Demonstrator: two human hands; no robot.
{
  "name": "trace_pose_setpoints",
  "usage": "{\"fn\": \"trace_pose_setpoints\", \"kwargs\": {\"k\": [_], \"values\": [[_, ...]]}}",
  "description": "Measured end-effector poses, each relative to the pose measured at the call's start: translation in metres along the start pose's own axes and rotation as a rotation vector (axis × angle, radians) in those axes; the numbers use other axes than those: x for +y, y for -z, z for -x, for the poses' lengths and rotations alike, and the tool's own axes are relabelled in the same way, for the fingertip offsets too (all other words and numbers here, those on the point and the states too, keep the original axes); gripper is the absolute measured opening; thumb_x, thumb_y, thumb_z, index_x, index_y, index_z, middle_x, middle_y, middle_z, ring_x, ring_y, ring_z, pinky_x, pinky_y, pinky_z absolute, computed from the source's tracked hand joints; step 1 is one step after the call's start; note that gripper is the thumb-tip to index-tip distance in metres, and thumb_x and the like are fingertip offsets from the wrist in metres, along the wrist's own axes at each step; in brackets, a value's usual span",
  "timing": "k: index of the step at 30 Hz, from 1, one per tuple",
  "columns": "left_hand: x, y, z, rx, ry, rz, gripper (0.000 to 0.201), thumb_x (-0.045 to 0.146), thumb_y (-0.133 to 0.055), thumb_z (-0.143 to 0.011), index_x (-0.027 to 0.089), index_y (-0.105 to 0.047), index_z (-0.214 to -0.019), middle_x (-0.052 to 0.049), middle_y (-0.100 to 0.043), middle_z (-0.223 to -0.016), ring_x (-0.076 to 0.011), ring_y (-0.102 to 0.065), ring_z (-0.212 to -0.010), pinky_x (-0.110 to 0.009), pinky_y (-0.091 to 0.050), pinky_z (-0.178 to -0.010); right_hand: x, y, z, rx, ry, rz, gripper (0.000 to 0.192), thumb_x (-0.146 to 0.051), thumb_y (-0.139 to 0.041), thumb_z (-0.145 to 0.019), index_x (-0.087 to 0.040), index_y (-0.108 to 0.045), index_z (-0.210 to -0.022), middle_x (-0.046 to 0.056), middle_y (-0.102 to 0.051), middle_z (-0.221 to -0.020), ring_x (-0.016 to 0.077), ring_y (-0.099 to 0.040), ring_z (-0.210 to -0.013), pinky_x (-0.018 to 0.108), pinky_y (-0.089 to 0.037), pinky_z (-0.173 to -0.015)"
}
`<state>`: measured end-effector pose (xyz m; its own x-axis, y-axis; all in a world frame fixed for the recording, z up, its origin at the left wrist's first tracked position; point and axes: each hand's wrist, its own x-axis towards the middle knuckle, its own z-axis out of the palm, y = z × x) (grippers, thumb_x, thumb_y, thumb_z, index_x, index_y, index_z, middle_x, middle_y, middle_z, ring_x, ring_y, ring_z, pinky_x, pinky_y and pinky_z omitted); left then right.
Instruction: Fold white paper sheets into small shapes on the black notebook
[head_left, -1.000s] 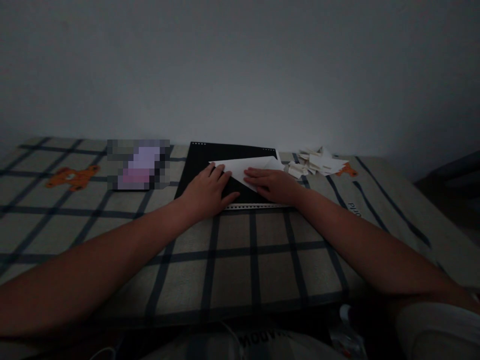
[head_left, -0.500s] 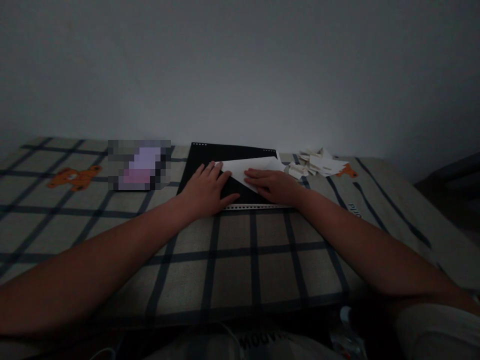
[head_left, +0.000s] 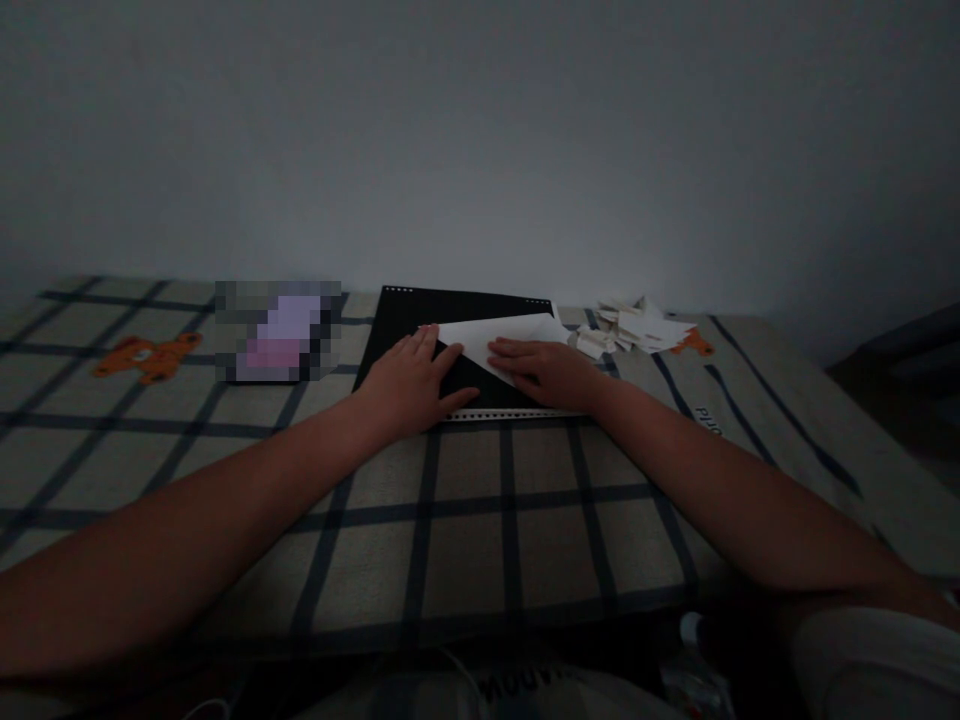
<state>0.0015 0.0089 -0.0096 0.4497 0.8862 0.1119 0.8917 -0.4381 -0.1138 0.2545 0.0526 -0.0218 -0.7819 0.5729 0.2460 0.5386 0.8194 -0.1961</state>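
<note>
A white sheet of paper [head_left: 501, 332], folded to a pointed shape, lies on a black board [head_left: 405, 312] with a perforated white strip along its near edge. My left hand [head_left: 411, 383] rests flat on the board, its fingertips at the paper's left point. Flat on the paper's right part lies my right hand [head_left: 546, 368], fingers pointing left and pressing it down. Neither hand grips anything.
The board sits on a beige cloth with a dark grid and orange bear prints [head_left: 148, 355]. A pile of small folded white paper pieces [head_left: 636, 325] lies right of the board. A blurred-out object [head_left: 277, 331] sits to its left. A plain wall stands close behind.
My left hand has slid slightly left, uncovering more of the paper's left point. My right hand has stayed in place.
</note>
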Motion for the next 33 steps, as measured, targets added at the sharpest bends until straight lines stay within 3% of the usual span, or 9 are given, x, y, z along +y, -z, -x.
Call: {"fn": "trace_pose_setpoints", "kwargs": {"k": [25,33], "values": [[0.0056,0.0038,0.0017,-0.032,0.005,-0.053,0.074,0.062,-0.043,-0.102,0.011,-0.045,-0.156,-0.023,-0.036,-0.164,-0.0370,-0.034,-0.153,-0.045,-0.030,-0.123,0.0038,-0.0037,0.0003,-0.001,-0.006,-0.023,0.046,-0.016,-0.055,-0.095,-0.022,-0.065,-0.139,0.006,-0.056,-0.151,0.0209,-0.052,-0.142,0.043,-0.043,-0.120],[0.0038,0.0009,0.0007,-0.048,0.005,-0.045,0.076,0.065,-0.040,-0.102,0.013,-0.042,-0.158,-0.025,-0.038,-0.162,-0.0374,-0.037,-0.151,-0.046,-0.036,-0.119,0.0029,-0.0041,0.0004,-0.002,-0.017,-0.023,0.047,-0.014,-0.055,-0.093,-0.019,-0.065,-0.139,0.009,-0.055,-0.151,0.0229,-0.052,-0.142,0.045,-0.044,-0.120]]}}
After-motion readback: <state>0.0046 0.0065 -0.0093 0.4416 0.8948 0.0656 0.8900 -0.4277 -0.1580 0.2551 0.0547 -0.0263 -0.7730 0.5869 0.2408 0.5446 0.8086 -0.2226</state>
